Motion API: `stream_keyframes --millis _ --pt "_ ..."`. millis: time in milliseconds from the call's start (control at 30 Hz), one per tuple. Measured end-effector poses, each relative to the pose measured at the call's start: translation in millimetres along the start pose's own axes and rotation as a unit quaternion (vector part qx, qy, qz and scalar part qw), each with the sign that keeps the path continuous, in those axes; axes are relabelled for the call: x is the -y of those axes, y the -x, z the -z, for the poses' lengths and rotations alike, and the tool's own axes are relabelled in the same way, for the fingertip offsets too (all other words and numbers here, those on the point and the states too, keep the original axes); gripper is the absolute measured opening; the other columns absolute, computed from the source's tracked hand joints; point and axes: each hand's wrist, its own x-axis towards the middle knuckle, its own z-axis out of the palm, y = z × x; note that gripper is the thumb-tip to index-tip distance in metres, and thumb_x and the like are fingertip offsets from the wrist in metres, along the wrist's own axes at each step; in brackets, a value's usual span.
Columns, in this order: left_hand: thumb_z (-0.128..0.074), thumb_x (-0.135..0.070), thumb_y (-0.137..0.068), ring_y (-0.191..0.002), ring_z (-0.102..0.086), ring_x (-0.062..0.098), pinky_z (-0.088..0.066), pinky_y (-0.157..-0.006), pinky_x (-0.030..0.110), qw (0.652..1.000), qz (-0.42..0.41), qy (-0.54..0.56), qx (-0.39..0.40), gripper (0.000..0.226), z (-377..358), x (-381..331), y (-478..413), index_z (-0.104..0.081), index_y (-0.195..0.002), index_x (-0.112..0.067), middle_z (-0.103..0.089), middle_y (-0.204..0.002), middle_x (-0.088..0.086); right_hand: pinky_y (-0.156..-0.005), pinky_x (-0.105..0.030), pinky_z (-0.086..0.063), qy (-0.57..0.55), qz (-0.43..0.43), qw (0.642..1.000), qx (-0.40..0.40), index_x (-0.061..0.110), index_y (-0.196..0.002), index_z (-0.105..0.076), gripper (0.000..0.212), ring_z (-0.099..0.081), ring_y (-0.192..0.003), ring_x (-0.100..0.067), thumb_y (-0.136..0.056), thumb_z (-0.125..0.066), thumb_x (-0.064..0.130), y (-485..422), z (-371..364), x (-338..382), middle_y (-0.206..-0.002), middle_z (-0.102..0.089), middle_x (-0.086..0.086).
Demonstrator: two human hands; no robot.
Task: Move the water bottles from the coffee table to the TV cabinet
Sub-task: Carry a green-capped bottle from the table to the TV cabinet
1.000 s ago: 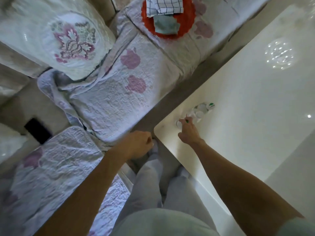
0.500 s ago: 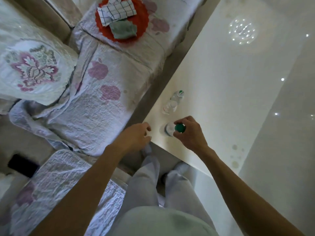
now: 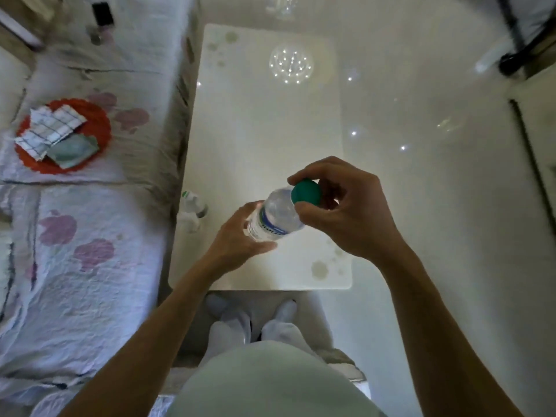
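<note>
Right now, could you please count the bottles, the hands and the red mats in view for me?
Bottles: 3 (held bottle; two table bottles, the nearer one blurred)
Hands: 2 (left hand, right hand, both gripping the held bottle)
Red mat: 1
Total: 6

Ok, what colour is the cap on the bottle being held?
Green cap on the bottle; the head view shows it best.
</note>
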Motion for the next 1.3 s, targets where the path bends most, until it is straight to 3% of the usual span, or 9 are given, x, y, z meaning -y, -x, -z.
stream_keyframes --millis 67,167,300,400,600,667,833,967,1300 --pt "-0.08 -0.049 -0.071 -0.101 -0.062 0.01 -0.054 -0.086 0.023 0.999 0.012 0.013 0.027 0.065 -28 -26 -9 -0.046 -0.125 -0.036 -0.059 -0.117 -0.015 -0.059 -0.019 -0.049 -0.02 -0.022 0.998 -0.048 0.025 -0.101 -0.068 0.026 -0.052 -0.063 -0.008 -0.08 -0.073 0.011 15 35 -10 -0.089 -0.06 0.019" --pt "-0.082 -0.035 -0.076 -0.095 -0.058 -0.003 -0.044 -0.071 0.006 0.997 -0.01 0.014 0.074 0.067 -69 -64 -17 -0.042 -0.13 -0.039 -0.053 -0.114 -0.028 -0.058 -0.01 -0.04 -0.057 -0.071 0.99 -0.105 0.018 -0.116 -0.067 0.033 -0.047 -0.058 -0.004 -0.084 -0.073 0.014 43 85 -28 -0.084 -0.059 0.019" --pt "-0.082 -0.03 -0.075 -0.093 -0.057 -0.012 -0.044 -0.068 0.004 0.99 -0.06 0.006 0.131 0.068 -117 -105 -17 -0.044 -0.129 -0.039 -0.053 -0.11 -0.038 -0.069 -0.008 -0.045 0.005 -0.124 0.99 -0.072 0.028 -0.128 -0.054 0.054 -0.055 -0.083 0.005 -0.08 -0.073 0.041 87 133 -59 -0.114 -0.058 0.015" --pt "-0.084 -0.028 -0.073 -0.103 -0.063 -0.002 -0.049 -0.078 0.011 0.979 -0.083 0.0 0.184 0.069 -143 -126 -16 -0.047 -0.132 -0.033 -0.062 -0.119 -0.025 -0.08 -0.005 -0.047 -0.022 -0.164 0.984 -0.065 0.027 -0.133 -0.049 0.07 -0.054 -0.106 0.006 -0.07 -0.07 0.051 122 155 -76 -0.125 -0.056 0.012" --pt "-0.082 -0.027 -0.076 -0.106 -0.067 0.013 -0.056 -0.089 0.029 0.952 -0.114 -0.024 0.282 0.06 -190 -157 -11 -0.052 -0.128 -0.027 -0.069 -0.115 -0.009 -0.082 -0.014 -0.052 -0.005 -0.241 0.962 -0.124 0.026 -0.135 -0.045 0.078 -0.058 -0.105 -0.008 -0.069 -0.079 0.048 178 159 -103 -0.126 -0.057 0.011" --pt "-0.082 -0.027 -0.075 -0.107 -0.066 0.012 -0.054 -0.089 0.028 0.945 -0.118 -0.027 0.304 0.061 -205 -167 -9 -0.052 -0.128 -0.027 -0.069 -0.118 -0.009 -0.084 -0.021 -0.055 -0.005 -0.252 0.952 -0.175 0.024 -0.133 -0.047 0.072 -0.062 -0.103 -0.011 -0.072 -0.08 0.043 194 155 -111 -0.125 -0.061 0.007" --pt "-0.082 -0.039 -0.07 -0.11 -0.062 0.004 -0.053 -0.091 0.027 0.919 -0.141 -0.106 0.354 0.068 -237 -184 -10 -0.048 -0.13 -0.039 -0.064 -0.123 -0.017 -0.074 -0.008 -0.052 -0.027 -0.298 0.909 -0.29 0.022 -0.127 -0.054 0.063 -0.066 -0.097 -0.008 -0.073 -0.078 0.042 227 154 -116 -0.118 -0.066 0.009" --pt "-0.077 -0.021 -0.076 -0.114 -0.059 0.004 -0.052 -0.095 0.03 0.889 -0.136 -0.114 0.423 0.067 -264 -191 -13 -0.048 -0.132 -0.04 -0.06 -0.127 -0.015 -0.078 -0.015 -0.056 -0.037 -0.321 0.872 -0.367 0.023 -0.124 -0.058 0.061 -0.068 -0.094 -0.005 -0.07 -0.082 0.038 259 156 -118 -0.111 -0.069 0.011" --pt "-0.075 -0.017 -0.076 -0.117 -0.059 0.008 -0.051 -0.096 0.029 0.85 -0.132 -0.19 0.473 0.065 -363 -225 -12 -0.05 -0.133 -0.036 -0.061 -0.127 -0.013 -0.084 -0.016 -0.054 -0.071 -0.353 0.831 -0.423 0.022 -0.131 -0.051 0.07 -0.065 -0.101 -0.006 -0.07 -0.081 0.04 322 204 -169 -0.12 -0.065 0.01"
